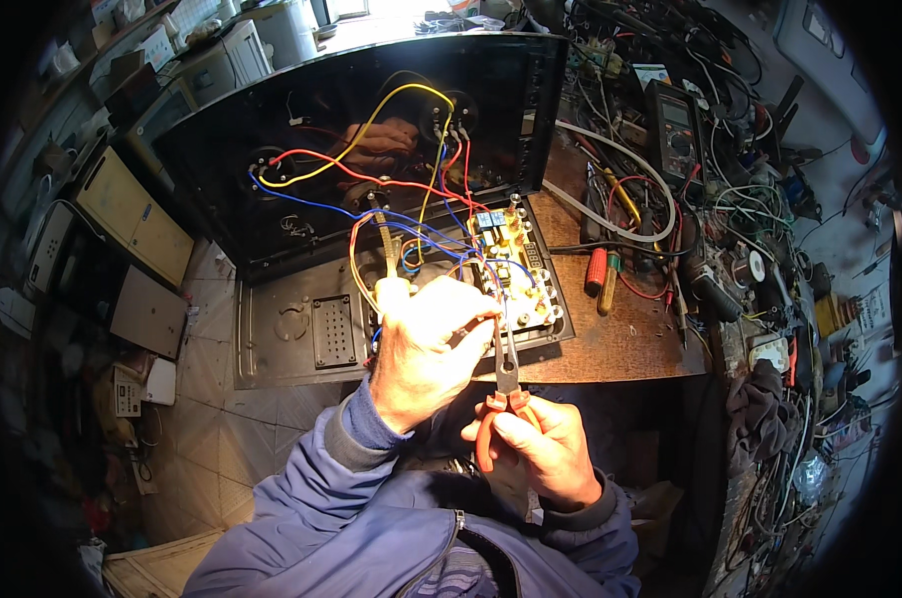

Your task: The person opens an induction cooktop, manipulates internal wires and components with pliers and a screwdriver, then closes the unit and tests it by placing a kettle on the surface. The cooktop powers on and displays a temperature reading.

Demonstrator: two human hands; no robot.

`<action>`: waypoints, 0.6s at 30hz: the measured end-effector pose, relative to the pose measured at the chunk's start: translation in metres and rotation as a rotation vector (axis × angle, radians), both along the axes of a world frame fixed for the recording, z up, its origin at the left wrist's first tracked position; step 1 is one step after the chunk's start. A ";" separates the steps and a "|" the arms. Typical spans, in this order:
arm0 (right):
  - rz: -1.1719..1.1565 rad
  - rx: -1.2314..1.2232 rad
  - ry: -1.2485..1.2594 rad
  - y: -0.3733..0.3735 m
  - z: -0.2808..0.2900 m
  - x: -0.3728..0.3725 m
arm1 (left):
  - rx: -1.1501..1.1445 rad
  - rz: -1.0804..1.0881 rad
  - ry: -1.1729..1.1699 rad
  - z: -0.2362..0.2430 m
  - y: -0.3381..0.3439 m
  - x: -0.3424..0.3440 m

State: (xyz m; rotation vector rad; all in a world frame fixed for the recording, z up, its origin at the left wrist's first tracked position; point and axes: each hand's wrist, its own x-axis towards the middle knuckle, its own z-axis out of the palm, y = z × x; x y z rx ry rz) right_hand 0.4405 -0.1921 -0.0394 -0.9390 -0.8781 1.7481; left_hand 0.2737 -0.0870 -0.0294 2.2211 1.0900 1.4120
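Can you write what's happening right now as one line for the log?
left hand: pinching wires | right hand: gripping orange-handled pliers | pliers tip: at circuit board | opened appliance: on workbench

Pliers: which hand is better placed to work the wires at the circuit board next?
Right, probably. The right hand already grips the red-handled pliers, tips pointing up toward the circuit board. The left hand is occupied, holding a yellow-handled tool among the wires.

Repair workshop: cluttered bench [620,349], multimeter [675,130], loose wires [740,199].
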 end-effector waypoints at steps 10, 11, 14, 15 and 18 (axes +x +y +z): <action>0.030 0.060 -0.007 0.004 -0.004 0.006 | -0.001 -0.010 0.028 0.003 -0.001 0.000; 0.031 0.071 -0.013 0.004 -0.005 0.007 | -0.005 -0.011 0.016 0.003 -0.001 0.000; -0.014 -0.086 0.059 0.001 -0.010 0.005 | -0.022 -0.021 -0.021 0.000 0.000 0.002; -0.002 -0.091 0.082 0.001 -0.011 0.005 | -0.033 -0.027 -0.035 0.001 0.000 0.002; 0.023 -0.111 0.122 0.001 -0.011 0.007 | -0.023 -0.028 -0.035 -0.001 0.000 0.001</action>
